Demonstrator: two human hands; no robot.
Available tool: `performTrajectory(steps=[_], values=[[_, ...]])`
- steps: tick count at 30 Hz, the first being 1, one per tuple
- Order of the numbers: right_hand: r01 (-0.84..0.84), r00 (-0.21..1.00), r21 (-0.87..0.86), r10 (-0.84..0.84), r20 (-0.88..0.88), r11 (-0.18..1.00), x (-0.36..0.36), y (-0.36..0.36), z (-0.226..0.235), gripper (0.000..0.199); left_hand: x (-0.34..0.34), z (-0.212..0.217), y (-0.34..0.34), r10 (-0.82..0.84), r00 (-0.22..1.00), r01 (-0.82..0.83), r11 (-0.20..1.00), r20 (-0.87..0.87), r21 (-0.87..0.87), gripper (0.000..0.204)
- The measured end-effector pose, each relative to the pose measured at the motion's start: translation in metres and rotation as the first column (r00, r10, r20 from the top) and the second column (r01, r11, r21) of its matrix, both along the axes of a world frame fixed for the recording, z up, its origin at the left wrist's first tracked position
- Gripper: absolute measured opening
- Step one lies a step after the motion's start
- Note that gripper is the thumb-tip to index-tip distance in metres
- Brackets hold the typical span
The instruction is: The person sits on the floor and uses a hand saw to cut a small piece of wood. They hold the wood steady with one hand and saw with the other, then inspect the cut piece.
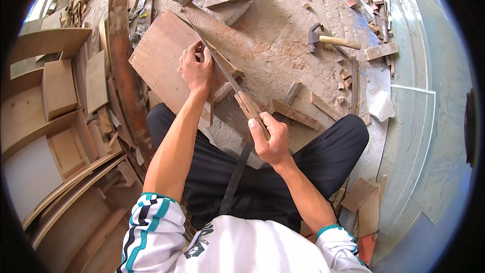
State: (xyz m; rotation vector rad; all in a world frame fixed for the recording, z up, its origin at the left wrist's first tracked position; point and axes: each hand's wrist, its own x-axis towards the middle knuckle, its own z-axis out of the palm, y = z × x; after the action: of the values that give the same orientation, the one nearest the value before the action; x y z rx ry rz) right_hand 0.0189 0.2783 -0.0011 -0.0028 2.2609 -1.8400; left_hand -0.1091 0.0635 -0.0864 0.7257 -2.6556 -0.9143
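My right hand [273,140] is closed around the wooden handle of a handsaw [226,70]. Its long thin blade slants up and to the left, lying along the right edge of a plywood board [160,53]. On that board, close beside the blade, sits my left hand [197,70] with bent fingers gripping near the edge; the fingertips are partly hidden. The board is tilted in front of my left knee, and short wood pieces [224,92] show beneath its right side.
A claw hammer [333,40] lies on the floor at the right. Wood offcuts [295,114] are scattered before my right knee. Stone blocks [225,7] stand ahead. Wooden cabinet parts [58,88] and a long brown plank [121,60] crowd the left; glass sheets [414,121] lie right.
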Motion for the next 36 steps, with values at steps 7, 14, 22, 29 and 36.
performTrajectory(steps=[7,14,22,29,36], values=[[0.036,0.999,-0.032,-0.037,-0.007,0.999,0.004,0.001,-0.001,0.031,-0.005,-0.001,0.007,-0.012,1.0,0.01,0.996,-0.016,-0.085,0.034],[0.04,0.999,-0.011,-0.041,-0.032,0.999,0.007,0.001,-0.004,0.032,-0.007,0.001,0.016,0.007,0.998,0.006,0.974,0.057,-0.226,0.032],[0.013,1.0,0.014,-0.013,0.005,1.0,0.003,0.011,-0.002,0.029,-0.009,0.0,0.012,0.037,0.999,-0.033,0.99,0.028,-0.135,0.031],[-0.027,0.999,0.034,0.028,-0.033,0.999,-0.001,0.016,0.006,0.027,-0.007,-0.004,0.009,0.047,0.999,-0.048,0.994,-0.006,-0.095,0.026],[-0.036,0.997,0.018,0.037,-0.063,0.999,-0.009,0.019,0.006,0.029,-0.008,-0.009,0.009,0.04,0.998,-0.046,0.993,-0.055,-0.113,0.024]])
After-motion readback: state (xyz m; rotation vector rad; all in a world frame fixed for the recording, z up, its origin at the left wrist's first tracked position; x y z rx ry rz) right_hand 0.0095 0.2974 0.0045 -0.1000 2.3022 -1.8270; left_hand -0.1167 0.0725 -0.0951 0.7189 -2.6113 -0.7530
